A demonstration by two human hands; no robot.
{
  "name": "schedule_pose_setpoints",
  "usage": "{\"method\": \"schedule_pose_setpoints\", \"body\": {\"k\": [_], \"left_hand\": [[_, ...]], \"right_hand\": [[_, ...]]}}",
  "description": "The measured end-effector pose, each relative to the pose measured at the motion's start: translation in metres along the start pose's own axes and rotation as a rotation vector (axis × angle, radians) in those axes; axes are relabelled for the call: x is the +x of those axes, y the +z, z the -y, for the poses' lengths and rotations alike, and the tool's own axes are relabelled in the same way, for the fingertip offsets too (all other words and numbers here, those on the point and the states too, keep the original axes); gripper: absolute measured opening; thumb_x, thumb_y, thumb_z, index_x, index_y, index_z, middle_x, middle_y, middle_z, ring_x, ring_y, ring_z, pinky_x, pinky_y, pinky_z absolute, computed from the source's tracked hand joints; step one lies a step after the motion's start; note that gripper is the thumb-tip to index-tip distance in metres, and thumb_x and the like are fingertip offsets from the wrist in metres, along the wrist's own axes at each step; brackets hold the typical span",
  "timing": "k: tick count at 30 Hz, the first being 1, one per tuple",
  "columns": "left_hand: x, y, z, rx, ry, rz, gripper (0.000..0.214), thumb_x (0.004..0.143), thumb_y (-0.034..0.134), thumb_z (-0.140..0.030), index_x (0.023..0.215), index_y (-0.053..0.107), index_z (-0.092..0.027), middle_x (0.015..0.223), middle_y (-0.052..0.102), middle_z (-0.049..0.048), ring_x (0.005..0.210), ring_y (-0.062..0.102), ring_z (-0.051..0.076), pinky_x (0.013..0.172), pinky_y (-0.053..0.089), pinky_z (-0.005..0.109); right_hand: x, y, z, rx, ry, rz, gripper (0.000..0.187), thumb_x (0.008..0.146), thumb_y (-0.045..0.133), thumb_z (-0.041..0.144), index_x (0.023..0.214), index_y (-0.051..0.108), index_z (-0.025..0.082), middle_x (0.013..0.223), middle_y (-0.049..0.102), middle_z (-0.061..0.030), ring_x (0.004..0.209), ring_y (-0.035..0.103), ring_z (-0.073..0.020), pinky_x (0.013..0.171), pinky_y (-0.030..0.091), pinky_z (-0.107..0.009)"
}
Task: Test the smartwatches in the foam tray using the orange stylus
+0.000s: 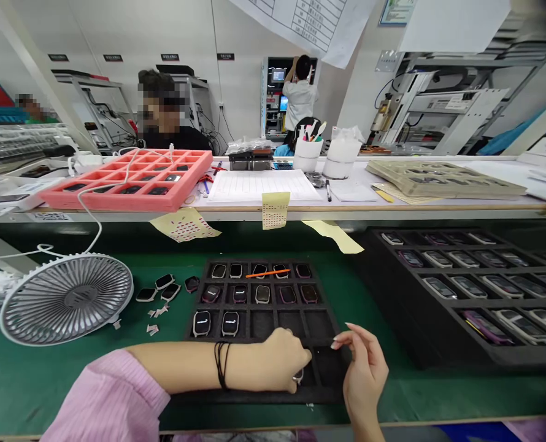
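Observation:
My left hand (282, 361) reaches in from the left, its pink sleeve and dark wrist bands behind it, with fingers curled down into a lower compartment of a black foam tray (259, 307). A small silver edge (298, 376) shows under those fingers, but I cannot tell whether it is held. My right hand (362, 368) hovers at the tray's right side, thumb and forefinger slightly apart with nothing visible between them. Several smartwatches (262, 294) lie in the upper compartments, and an orange stick (267, 273) rests across the top row.
A white desk fan (65, 299) and several loose watch bodies (164, 288) sit on the green mat to the left. A larger black tray of watches (466, 288) lies right. Behind, a raised shelf holds a pink tray (126, 181); a co-worker (176, 140) sits beyond.

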State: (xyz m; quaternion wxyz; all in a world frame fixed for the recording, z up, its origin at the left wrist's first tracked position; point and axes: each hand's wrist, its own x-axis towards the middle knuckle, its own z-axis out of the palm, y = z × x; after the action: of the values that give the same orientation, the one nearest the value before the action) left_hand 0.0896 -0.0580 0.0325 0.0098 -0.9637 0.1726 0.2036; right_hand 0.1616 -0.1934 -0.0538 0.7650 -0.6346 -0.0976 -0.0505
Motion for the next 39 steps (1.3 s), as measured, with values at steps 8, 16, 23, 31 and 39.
{"method": "schedule_pose_setpoints", "body": {"k": [8,16,23,31,39], "left_hand": [[0.021,0.008,-0.025,0.056,0.0,0.048,0.038,0.069,0.067,-0.014,0.104,0.058,-0.004,0.086,0.068,0.0138,0.066,0.065,0.023,0.055,0.045,0.033],[0.003,0.007,0.01,0.053,0.232,-0.129,0.047,0.073,0.068,-0.031,0.114,0.051,-0.015,0.08,0.069,0.0069,0.079,0.062,0.024,0.044,0.035,0.028],[0.006,0.012,0.003,0.039,0.196,-0.208,0.035,0.072,0.066,-0.022,0.105,0.058,-0.013,0.07,0.068,0.0072,0.071,0.061,0.023,0.041,0.032,0.029],[-0.027,0.025,0.02,-0.25,0.003,-0.472,0.054,0.067,0.07,-0.042,0.113,0.053,-0.02,0.085,0.068,0.0036,0.081,0.062,0.021,0.06,0.046,0.025],[-0.093,0.029,0.023,-0.231,-0.363,-0.586,0.028,0.079,0.052,-0.017,0.107,0.049,-0.016,0.098,0.064,0.0066,0.087,0.055,0.022,0.069,0.047,0.029]], "right_hand": [[-0.002,0.0,0.0,0.004,0.01,-0.013,0.017,0.084,0.054,0.031,0.088,0.062,0.016,0.064,0.06,-0.0004,0.056,0.055,-0.0157,0.059,0.042,-0.031],[-0.004,0.0,0.004,-0.015,0.046,-0.014,0.017,0.081,0.057,0.033,0.087,0.062,0.017,0.065,0.06,0.0,0.058,0.055,-0.0162,0.063,0.041,-0.033],[-0.007,0.005,0.007,-0.048,0.037,-0.077,0.018,0.078,0.059,0.034,0.084,0.062,0.017,0.064,0.06,0.0006,0.058,0.055,-0.0159,0.065,0.041,-0.032],[-0.002,0.005,0.004,-0.229,0.267,0.337,0.049,0.075,0.062,0.052,0.11,0.054,0.018,0.092,0.065,-0.0071,0.077,0.064,-0.024,0.071,0.051,-0.036],[-0.063,0.082,0.003,0.039,0.283,0.726,0.046,0.079,0.061,0.047,0.118,0.052,0.024,0.125,0.057,-0.008,0.116,0.053,-0.0254,0.091,0.047,-0.032]]}}
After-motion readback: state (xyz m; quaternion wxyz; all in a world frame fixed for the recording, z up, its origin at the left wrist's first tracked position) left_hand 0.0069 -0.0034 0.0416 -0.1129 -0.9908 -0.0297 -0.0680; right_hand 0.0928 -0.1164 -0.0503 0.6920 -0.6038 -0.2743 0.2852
